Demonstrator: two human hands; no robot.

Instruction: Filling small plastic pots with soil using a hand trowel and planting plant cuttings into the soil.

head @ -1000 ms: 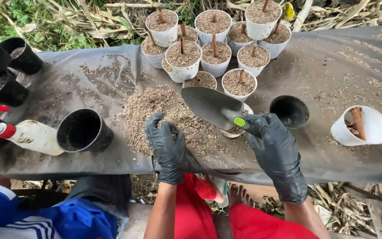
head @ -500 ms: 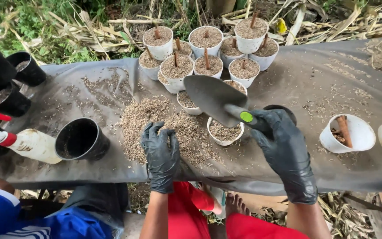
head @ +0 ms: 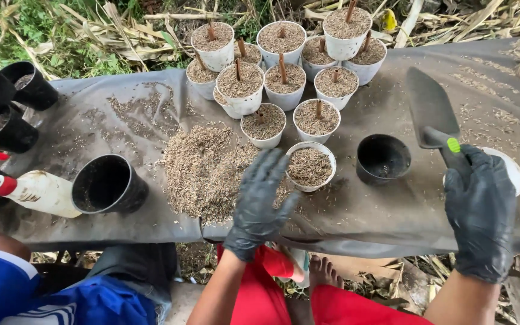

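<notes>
My right hand (head: 479, 210), in a black glove, grips the handle of a dark garden trowel (head: 431, 108) whose blade points away from me over the grey sheet. My left hand (head: 260, 201), also gloved, hovers with fingers spread above the edge of a pile of dry husk mix (head: 209, 165). Just right of its fingertips stands a white cup (head: 310, 167) filled with the mix. An empty black pot (head: 383, 158) sits between that cup and the trowel.
Several filled white cups with sticks (head: 281, 81) cluster at the back. A black pot (head: 108, 185) and a white spray bottle (head: 37, 191) lie at left, more black pots (head: 7, 102) far left. Another person in blue (head: 7, 289) sits at lower left.
My right hand has swung the trowel from above the white cup out to the right. My left hand lifted off the pile and opened its fingers toward the cup.
</notes>
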